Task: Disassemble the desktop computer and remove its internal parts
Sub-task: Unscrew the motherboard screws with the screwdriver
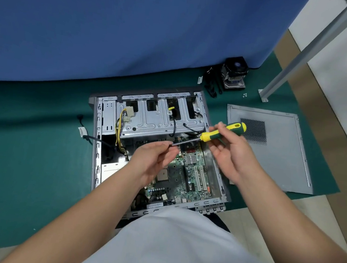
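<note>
Blue cloth (119, 33) hangs across the back of the room, its hem meeting a dark green mat (23, 156) spread over a pale tiled floor (303, 204); a grey metal post (304, 53) slants down to a foot plate at the mat's right edge. On the mat lies the open computer case (99, 144), a grey sheet-steel box on its side, with a ribbed drive cage (156, 118) at its far end and the green motherboard (193, 177) flat in its floor. Its flat steel side panel (274, 157), with a perforated vent patch, lies just right of the case. A black finned cooler with fan (234, 75) sits far back by the cloth, with a few small screws (245, 95) near it.

Both hands hover above the motherboard. The right hand (231, 151) has its grip curled round the green-and-yellow handle of a screwdriver (222, 132), held well above the board. The thin steel shaft slants down-left to the left hand (153, 159), whose fingertips pinch the tip. Yellow and black wires (119, 129) trail down the case's left side.
</note>
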The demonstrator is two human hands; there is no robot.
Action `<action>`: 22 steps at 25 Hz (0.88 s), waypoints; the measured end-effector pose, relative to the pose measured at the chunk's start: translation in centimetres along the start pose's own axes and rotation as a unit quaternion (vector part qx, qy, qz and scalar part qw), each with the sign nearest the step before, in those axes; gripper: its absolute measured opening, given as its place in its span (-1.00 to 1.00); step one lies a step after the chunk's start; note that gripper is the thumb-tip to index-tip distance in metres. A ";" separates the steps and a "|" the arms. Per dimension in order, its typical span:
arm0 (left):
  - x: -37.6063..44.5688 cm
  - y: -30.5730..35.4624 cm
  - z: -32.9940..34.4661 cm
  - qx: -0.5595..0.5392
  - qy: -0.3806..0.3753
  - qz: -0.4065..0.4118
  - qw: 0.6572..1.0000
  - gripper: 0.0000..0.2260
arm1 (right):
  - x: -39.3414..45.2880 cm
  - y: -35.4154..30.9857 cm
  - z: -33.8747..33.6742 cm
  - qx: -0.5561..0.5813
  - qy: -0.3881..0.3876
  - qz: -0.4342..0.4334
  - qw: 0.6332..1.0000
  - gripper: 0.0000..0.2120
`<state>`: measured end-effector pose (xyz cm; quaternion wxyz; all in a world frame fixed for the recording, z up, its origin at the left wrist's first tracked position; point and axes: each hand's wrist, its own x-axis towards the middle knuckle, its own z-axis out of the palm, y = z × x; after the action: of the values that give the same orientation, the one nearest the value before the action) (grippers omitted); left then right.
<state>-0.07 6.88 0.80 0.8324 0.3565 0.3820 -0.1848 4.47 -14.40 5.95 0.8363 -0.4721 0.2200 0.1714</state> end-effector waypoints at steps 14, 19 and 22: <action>0.0 3.4 4.5 0.143 -0.121 0.085 0.979 -0.88 | 3.3 -2.4 4.0 -0.527 -0.099 -0.108 0.837 -0.90; 1.2 4.1 5.9 0.191 -0.109 0.096 0.971 -0.89 | 4.7 -2.3 2.5 -0.522 -0.103 -0.122 0.838 -0.91; 1.9 5.0 6.9 0.240 -0.111 0.099 0.959 -0.82 | 5.6 -2.6 1.8 -0.534 -0.112 -0.120 0.830 -0.91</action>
<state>7.54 5.15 4.73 0.7735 0.5591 0.1946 -0.2264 10.89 -13.71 5.69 0.4869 -0.8452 -0.0590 0.2124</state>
